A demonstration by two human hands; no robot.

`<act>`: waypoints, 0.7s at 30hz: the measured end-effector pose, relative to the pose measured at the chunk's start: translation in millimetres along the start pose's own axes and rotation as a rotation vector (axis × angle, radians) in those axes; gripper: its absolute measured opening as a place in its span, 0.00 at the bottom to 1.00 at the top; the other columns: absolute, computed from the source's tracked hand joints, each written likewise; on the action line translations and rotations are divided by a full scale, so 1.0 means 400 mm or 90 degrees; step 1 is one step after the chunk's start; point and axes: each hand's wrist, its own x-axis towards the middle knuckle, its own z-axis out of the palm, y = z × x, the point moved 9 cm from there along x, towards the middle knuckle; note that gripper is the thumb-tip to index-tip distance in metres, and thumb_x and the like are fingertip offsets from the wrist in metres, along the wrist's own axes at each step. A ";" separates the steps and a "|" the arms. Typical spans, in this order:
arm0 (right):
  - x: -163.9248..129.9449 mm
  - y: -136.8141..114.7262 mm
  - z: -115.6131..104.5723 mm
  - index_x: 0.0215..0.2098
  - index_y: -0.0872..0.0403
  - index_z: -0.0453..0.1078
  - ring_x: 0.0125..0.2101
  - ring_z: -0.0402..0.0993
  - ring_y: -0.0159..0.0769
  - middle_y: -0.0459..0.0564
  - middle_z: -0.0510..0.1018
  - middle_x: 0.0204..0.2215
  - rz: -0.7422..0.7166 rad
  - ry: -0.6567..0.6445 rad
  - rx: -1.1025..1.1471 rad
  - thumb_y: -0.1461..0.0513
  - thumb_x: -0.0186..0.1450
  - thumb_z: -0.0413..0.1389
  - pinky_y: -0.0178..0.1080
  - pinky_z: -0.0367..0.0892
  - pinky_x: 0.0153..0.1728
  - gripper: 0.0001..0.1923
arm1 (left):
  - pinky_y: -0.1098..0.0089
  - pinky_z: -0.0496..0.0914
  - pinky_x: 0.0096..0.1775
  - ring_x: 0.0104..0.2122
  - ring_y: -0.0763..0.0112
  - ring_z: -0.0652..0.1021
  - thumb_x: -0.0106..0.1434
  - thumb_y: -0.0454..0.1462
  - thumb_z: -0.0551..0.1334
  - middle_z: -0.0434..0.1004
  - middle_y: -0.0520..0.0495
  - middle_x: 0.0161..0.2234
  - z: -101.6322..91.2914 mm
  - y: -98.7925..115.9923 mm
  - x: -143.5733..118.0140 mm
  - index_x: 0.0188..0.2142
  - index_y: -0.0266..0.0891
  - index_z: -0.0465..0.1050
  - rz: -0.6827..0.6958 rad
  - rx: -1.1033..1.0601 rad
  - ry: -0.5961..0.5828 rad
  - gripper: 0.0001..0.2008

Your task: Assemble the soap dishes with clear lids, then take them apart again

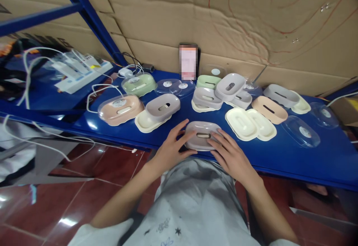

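At the front edge of the blue table, a grey-mauve soap dish (203, 126) with a slot in its middle lies between my hands. My left hand (175, 143) grips its left end, fingers along the far side and rim, thumb low at the near side. The fingers of my right hand (231, 152) curl over the right end and reach into the hollow. Two cream trays (242, 123) overlap just right of the dish. To its left, a grey soap dish (163, 106) rests on a cream tray (147, 124).
Several more dishes stand behind, among them a peach one (270, 109) and a pink one under a clear lid (107, 111). Clear lids (300, 132) lie at the right. A phone (188, 61) leans on the cardboard. A power strip (84, 78) with white cables sits left.
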 end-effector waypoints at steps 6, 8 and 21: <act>-0.001 -0.005 0.012 0.67 0.49 0.71 0.76 0.58 0.48 0.53 0.70 0.72 -0.015 -0.011 0.000 0.65 0.78 0.53 0.63 0.62 0.75 0.21 | 0.38 0.70 0.67 0.69 0.47 0.74 0.70 0.45 0.72 0.70 0.34 0.70 0.009 0.021 0.003 0.63 0.47 0.74 0.059 0.080 -0.022 0.25; -0.001 -0.001 0.011 0.67 0.48 0.72 0.75 0.59 0.48 0.53 0.72 0.70 -0.008 -0.007 0.005 0.65 0.78 0.53 0.62 0.63 0.74 0.21 | 0.39 0.70 0.68 0.68 0.46 0.74 0.71 0.47 0.70 0.71 0.34 0.70 -0.008 0.034 0.013 0.63 0.46 0.74 0.075 0.109 -0.036 0.24; -0.009 0.012 0.006 0.69 0.49 0.69 0.74 0.60 0.50 0.55 0.72 0.70 0.018 0.011 -0.019 0.62 0.79 0.54 0.60 0.68 0.70 0.21 | 0.55 0.75 0.56 0.52 0.54 0.81 0.52 0.37 0.72 0.83 0.41 0.58 -0.177 -0.401 0.480 0.62 0.38 0.74 -0.141 0.254 -0.360 0.36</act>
